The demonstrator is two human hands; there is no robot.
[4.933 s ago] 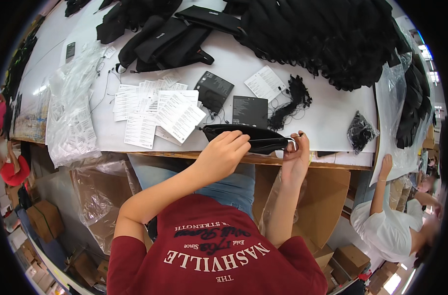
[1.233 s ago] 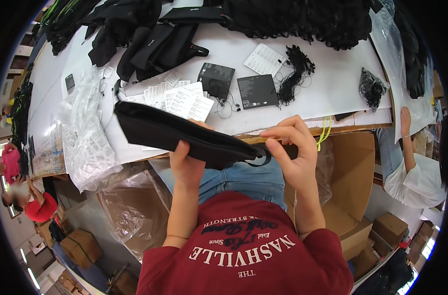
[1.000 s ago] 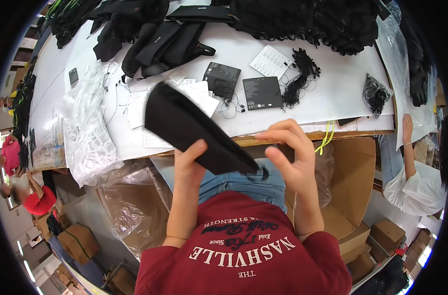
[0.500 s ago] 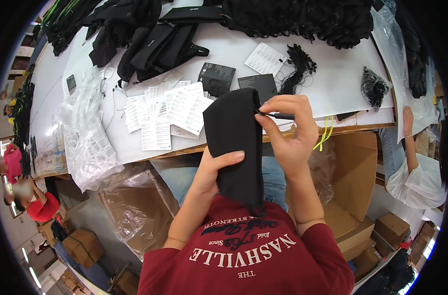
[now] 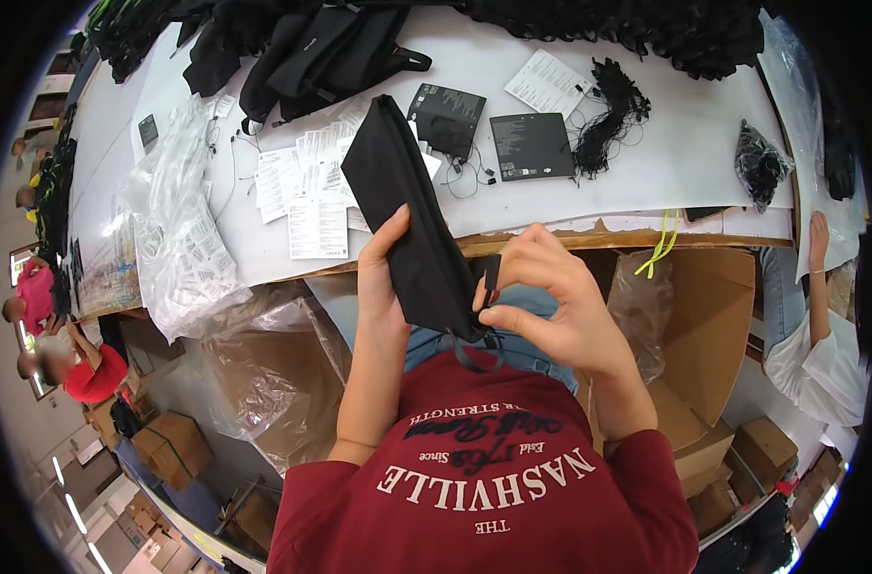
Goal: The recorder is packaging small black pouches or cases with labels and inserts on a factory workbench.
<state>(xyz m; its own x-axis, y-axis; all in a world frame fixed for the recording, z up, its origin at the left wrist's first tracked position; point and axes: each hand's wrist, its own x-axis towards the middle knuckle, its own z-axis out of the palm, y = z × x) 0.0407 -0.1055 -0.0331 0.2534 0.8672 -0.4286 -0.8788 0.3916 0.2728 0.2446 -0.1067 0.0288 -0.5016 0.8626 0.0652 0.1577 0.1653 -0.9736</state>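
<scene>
I hold a long flat black fabric pouch (image 5: 402, 206) upright over the table's front edge. My left hand (image 5: 383, 277) grips its left side from below, thumb up along the cloth. My right hand (image 5: 551, 306) pinches a small black strap or pull tab at the pouch's lower right corner, where a thin loop hangs down. The pouch's top end leans away over the white table (image 5: 646, 182).
On the table lie white printed paper slips (image 5: 302, 187), two black flat cards (image 5: 531, 145), a bundle of black cords (image 5: 608, 105), a heap of black bags (image 5: 311, 53) and clear plastic bags (image 5: 182, 239). An open cardboard box (image 5: 694, 316) stands on my right. Other people sit at both sides.
The pouch has turned from lying crosswise to standing on end, then tipped away toward the table. My right hand slid down from its top edge to the lower corner tab.
</scene>
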